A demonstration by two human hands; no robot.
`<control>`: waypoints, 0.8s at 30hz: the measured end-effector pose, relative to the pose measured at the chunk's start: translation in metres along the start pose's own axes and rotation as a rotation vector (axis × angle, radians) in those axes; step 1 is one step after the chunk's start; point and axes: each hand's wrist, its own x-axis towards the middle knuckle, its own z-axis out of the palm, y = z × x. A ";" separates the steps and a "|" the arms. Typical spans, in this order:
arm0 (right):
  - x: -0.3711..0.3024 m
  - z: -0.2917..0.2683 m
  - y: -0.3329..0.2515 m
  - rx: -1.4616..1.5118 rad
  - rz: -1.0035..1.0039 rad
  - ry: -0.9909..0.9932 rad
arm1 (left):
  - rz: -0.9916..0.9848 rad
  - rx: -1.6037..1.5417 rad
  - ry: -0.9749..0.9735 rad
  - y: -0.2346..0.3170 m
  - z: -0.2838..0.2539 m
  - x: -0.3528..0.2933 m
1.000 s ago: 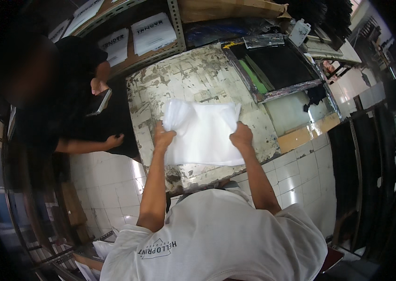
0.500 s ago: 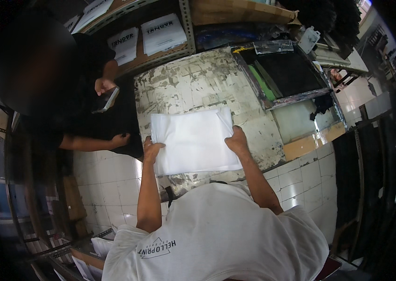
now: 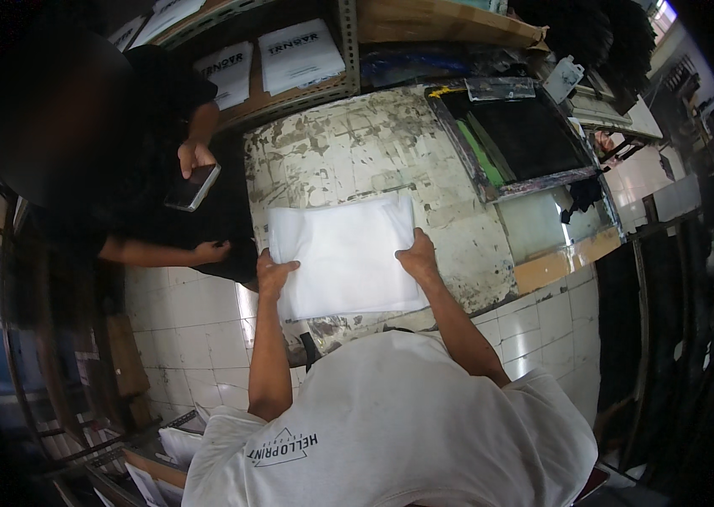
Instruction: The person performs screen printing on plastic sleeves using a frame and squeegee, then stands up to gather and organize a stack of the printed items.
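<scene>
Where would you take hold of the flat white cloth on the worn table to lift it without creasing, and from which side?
Grip the white cloth at its two side edges, near the corners closest to the person, coming from the near side of the table. It lies flat and wide, so one central pinch would likely bunch it. The left hand and right hand already rest at those edges.
</scene>
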 end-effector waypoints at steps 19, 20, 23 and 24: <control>-0.018 -0.084 -0.033 0.779 -0.405 0.101 | 0.359 -0.481 0.247 0.062 -0.009 -0.056; -0.016 -0.084 -0.031 0.755 -0.468 0.157 | 0.315 -0.390 0.277 0.063 -0.010 -0.055; -0.004 -0.077 -0.020 0.751 -0.535 0.150 | 0.396 -0.506 0.222 0.060 -0.001 -0.055; 0.000 -0.073 -0.017 0.728 -0.525 0.103 | 0.311 -0.337 0.229 0.058 0.002 -0.054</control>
